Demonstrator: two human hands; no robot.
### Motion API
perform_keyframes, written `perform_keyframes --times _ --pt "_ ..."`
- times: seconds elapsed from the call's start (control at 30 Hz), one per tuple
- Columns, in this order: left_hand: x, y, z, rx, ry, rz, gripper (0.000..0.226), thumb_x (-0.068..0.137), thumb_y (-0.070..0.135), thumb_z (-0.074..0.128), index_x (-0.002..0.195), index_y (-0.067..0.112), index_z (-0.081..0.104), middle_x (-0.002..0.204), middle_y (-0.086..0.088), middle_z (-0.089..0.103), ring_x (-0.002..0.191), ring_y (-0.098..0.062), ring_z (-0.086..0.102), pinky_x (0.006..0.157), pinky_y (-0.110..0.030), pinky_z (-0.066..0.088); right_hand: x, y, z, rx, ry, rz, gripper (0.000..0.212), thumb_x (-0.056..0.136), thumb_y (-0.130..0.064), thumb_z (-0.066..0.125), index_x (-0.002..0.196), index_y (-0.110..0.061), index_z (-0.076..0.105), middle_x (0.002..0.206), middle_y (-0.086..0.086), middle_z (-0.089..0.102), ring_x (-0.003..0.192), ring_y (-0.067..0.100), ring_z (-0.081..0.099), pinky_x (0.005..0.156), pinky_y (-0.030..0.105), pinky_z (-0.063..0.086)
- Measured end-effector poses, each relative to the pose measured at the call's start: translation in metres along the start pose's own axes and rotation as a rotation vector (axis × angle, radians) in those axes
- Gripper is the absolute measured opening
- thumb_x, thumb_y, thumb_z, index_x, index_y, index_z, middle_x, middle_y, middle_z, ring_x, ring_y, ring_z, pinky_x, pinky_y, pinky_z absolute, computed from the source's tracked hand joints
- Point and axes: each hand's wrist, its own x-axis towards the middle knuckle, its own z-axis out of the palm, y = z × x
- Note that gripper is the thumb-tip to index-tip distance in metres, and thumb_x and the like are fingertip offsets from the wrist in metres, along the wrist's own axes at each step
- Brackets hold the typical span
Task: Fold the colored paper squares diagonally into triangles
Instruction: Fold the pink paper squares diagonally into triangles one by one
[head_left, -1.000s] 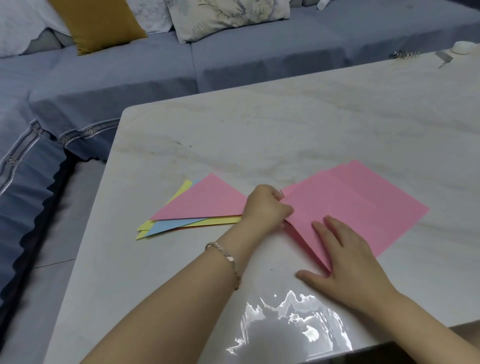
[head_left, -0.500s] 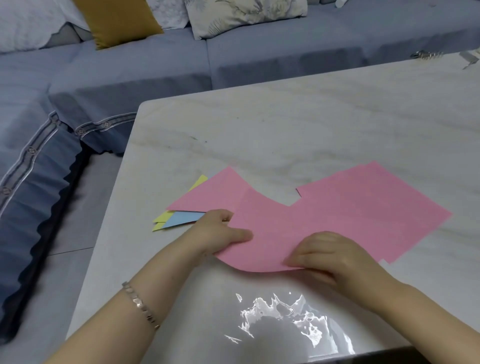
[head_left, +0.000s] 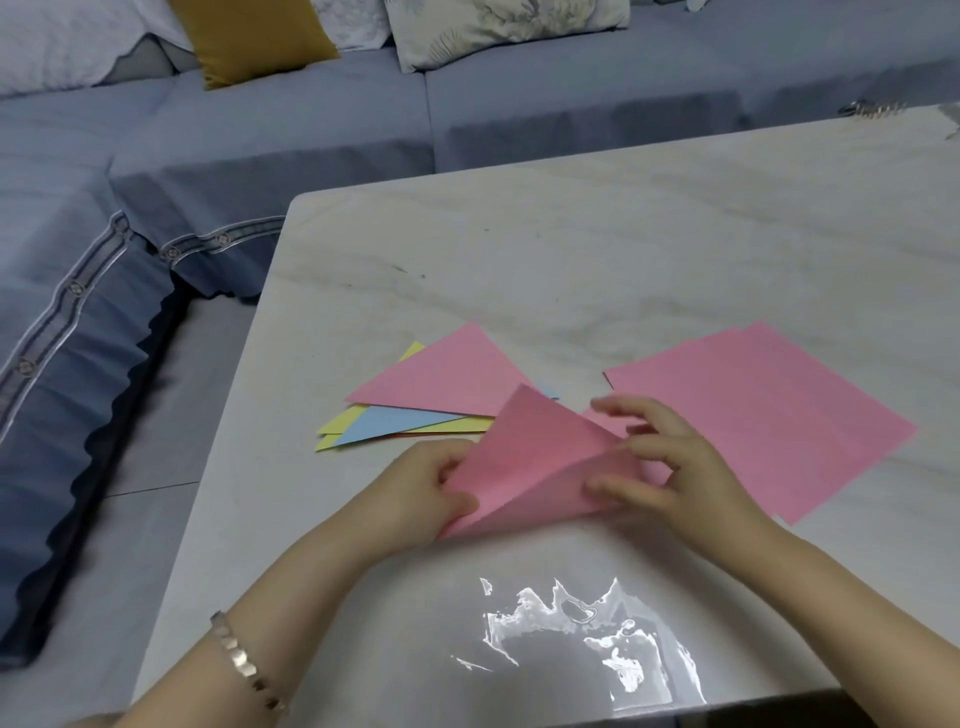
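Lifted since half a second ago, the pink sheet (head_left: 535, 457) now stands bent into a peak, its loose corner raised over the lower half. At the left of the table (head_left: 571, 249), folded triangles lie fanned: a yellow triangle (head_left: 340, 423), a blue triangle (head_left: 395, 423), and a pink triangle (head_left: 441, 379) on top. Just right of them, the left hand (head_left: 431, 483) pinches the sheet's lower left edge. The right hand (head_left: 670, 467) pinches its right side with curled fingers. Farthest right, flat pink squares (head_left: 769, 410) lie stacked.

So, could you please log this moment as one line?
pink sheet: half-folded, uncreased; left hand: holds it; right hand: holds it; triangles: stacked left
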Motion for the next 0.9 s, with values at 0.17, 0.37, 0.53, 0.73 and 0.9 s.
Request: perform_keyframes --times 0.17,0.37,0.53,0.73,0.9 --pt "-0.012 0.008 0.004 0.025 -0.171 0.051 0.019 0.089 0.012 0.047 0.089 0.013 0.066 0.077 -0.005 0.063 0.067 -0.012 0.048 0.062 -0.028 0.039 0.013 -0.028 -0.002 0.125 -0.104 0.124 0.017 0.067 -0.019 0.078 0.061 -0.030 0.068 0.086 -0.012 0.069 0.078 -0.011 0.057 0.073 0.006 0.038" --pt "-0.017 0.032 0.001 -0.023 0.119 -0.018 0.025 0.095 0.031 0.042 0.101 0.028 0.066 0.090 0.006 0.068 0.081 -0.011 0.063 0.076 -0.026 0.049 0.012 -0.043 0.004 0.185 -0.047 0.184 0.012 0.066 -0.020 0.079 0.061 -0.018 0.069 0.062 -0.003 0.067 0.056 0.003 0.053 0.056 0.015 0.040" --pt "-0.020 0.047 0.016 -0.202 0.314 0.103 0.019 0.078 0.020 0.070 0.081 0.037 0.063 0.075 0.009 0.066 0.058 0.003 0.056 0.063 -0.014 0.047 0.011 -0.051 0.005 0.274 0.016 0.192 0.023 0.063 -0.017 0.080 0.076 -0.029 0.065 0.064 0.003 0.067 0.058 0.007 0.058 0.058 0.017 0.043" --pt "-0.025 0.047 0.022 -0.186 0.448 0.158 0.036 0.075 0.013 0.073 0.080 0.047 0.061 0.068 0.016 0.060 0.056 0.004 0.049 0.060 -0.004 0.040 0.007 -0.058 -0.003 0.338 0.161 0.226 0.028 0.072 -0.011 0.074 0.084 -0.035 0.066 0.071 0.002 0.071 0.064 0.013 0.063 0.062 0.011 0.048" --pt "-0.033 0.049 0.025 -0.137 0.470 0.185 0.035 0.075 0.016 0.072 0.081 0.049 0.060 0.072 0.040 0.058 0.067 0.009 0.054 0.064 -0.002 0.039 0.002 -0.064 -0.003 0.285 0.191 0.201 0.030 0.069 -0.011 0.076 0.073 -0.039 0.068 0.066 -0.011 0.068 0.060 0.000 0.058 0.063 0.004 0.042"
